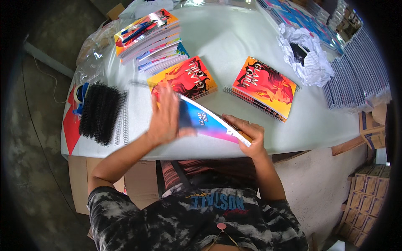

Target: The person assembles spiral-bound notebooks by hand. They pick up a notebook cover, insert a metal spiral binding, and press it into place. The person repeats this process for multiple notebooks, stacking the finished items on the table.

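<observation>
Fingers [169, 93] on the left hand [163, 119] are spread loose and a bit blurry over the left end of a glossy blue-to-pink paper notebook [205, 118], and honestly I can't tell if they're touching the cover or just above it. Right hand [252, 136] is closed around the other end, so that one's got a proper grip, with the notebook tilted above the near part of the white-covered desk [293, 134]. For the label people: the notebook has small pale lettering mid-cover, running sideways from this angle, plus white page edges along the far side. Just beyond it sits a red notebook with yellow corners [184, 77], with big pale title letters over dark swirls, and off to the right is a matching red-and-yellow spiral-bound pile [266, 90], same style of title, coils sticking out along the edges. Back left there's a tall stack of colourful-covered notebooks [148, 39] with dark blue pens [138, 31] lying on top. Near the left edge you've got a bundle of black spiral coils [98, 113] beside a blue tape dispenser [79, 98]. Crumpled white paper [307, 69] sits at the right. Even the black-and-grey patterned shirt [180, 221] has blue block lettering, upside down from here.
</observation>
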### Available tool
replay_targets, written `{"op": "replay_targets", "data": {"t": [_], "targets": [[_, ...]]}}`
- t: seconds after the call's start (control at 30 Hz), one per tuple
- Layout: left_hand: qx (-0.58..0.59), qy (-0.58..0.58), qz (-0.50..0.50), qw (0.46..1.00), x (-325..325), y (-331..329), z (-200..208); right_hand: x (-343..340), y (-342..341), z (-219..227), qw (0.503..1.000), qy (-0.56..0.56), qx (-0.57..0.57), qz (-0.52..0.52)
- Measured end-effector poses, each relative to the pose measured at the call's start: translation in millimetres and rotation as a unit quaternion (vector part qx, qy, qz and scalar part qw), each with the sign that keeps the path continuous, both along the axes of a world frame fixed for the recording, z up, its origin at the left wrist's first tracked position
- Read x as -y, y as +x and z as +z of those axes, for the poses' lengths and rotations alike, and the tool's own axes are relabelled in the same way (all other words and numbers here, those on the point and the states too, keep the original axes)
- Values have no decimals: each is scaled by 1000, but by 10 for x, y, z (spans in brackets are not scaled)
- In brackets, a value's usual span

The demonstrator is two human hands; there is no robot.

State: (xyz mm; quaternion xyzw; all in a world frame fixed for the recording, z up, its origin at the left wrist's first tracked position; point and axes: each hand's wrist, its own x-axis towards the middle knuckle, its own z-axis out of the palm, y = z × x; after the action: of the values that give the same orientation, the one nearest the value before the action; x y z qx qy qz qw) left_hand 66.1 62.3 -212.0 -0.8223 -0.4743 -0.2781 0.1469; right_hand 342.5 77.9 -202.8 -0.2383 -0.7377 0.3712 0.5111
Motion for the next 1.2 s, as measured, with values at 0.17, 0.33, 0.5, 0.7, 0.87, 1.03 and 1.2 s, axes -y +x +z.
{"op": "replay_targets", "data": {"t": [0.17, 0.33, 0.5, 0.7, 0.87, 1.03, 1.2], "targets": [[-1, 213, 35, 976, -108, -62, 236, 40, -65, 1, 998, 51, -11, 26], [-70, 96, 13, 993, 98, -64, -121, 60, -137, -36, 998, 49, -46, 17], [218, 259, 53, 939, -284, -233, 389, 76, -233, -1, 990, 136, -13, 36], [8, 245, -43, 969, -35, -82, 257, -11, -209, -37, 989, 140, -33, 29], [44, 183, 15, 982, -25, -61, 128, 50, -262, -37, 988, 150, -6, 37], [-10, 291, -57, 955, -50, -195, 256, 33, -255, -17, 989, 142, -12, 35], [72, 134, -111, 982, 137, 194, -262, 27, -327, -14, 990, 139, -25, 25]]}}
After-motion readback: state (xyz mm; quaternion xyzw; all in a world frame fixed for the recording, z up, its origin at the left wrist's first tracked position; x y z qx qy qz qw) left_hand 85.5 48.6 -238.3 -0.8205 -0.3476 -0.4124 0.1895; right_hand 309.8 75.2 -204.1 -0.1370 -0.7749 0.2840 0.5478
